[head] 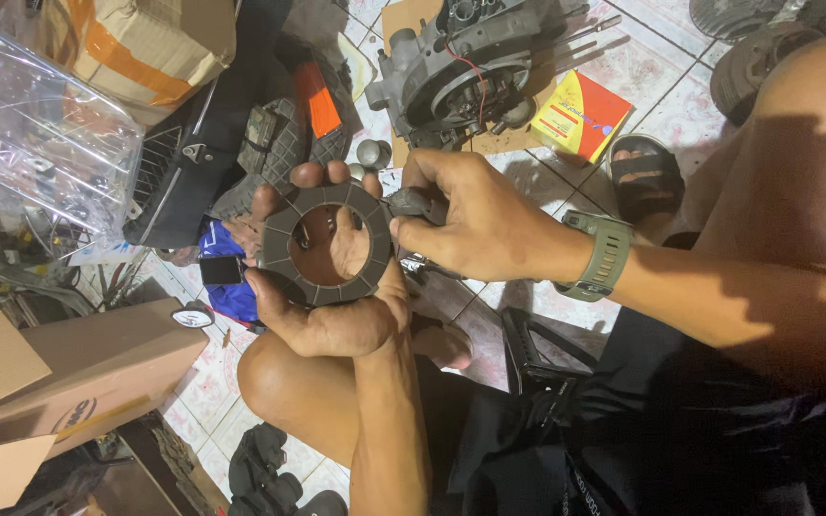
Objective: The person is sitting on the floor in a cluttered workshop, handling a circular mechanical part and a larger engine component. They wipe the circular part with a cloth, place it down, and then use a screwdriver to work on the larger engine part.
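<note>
Grey engine casing [456, 72] lying on the tiled floor [666, 100], up beyond the hands. Red-and-yellow box [580, 115] just right of that casing, cardboard box [88, 368] well off to its lower left. Below the casing, held over the knee: dark segmented ring-shaped disc [327, 244], resting in the left hand [327, 306], fingers curled round its rim. Right hand [475, 220] touching the disc's right edge, closed on a small dark tool [418, 203].
</note>
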